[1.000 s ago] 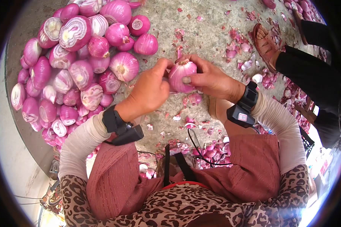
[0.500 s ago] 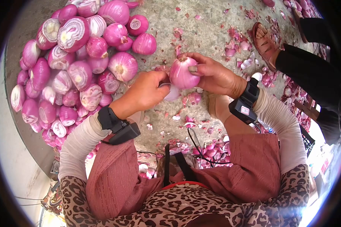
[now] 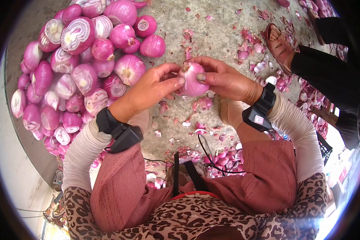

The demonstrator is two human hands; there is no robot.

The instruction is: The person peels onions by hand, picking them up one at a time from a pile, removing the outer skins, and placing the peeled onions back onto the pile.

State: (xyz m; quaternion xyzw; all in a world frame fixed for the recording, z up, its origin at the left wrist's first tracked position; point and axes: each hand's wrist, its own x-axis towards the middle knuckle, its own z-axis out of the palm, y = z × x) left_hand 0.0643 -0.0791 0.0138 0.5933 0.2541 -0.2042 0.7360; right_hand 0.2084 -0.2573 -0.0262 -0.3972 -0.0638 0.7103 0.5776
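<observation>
A peeled pink-red onion (image 3: 191, 82) is held between both hands above the concrete floor. My right hand (image 3: 224, 79) grips it from the right, thumb across its front. My left hand (image 3: 150, 91) touches its left side with fingertips and thumb pinched against the skin. Both wrists carry black strapped devices. A cut stalk end shows at the onion's top.
A large pile of peeled and halved red onions (image 3: 80, 60) lies at the left on the floor. Onion skins (image 3: 204, 132) litter the ground around my knees. Another person's sandalled foot (image 3: 280, 42) and dark trouser leg stand at the upper right.
My left hand pulled a strip of skin down off the onion half a second ago and has come back up to the onion's left side. The onion shifted slightly.
</observation>
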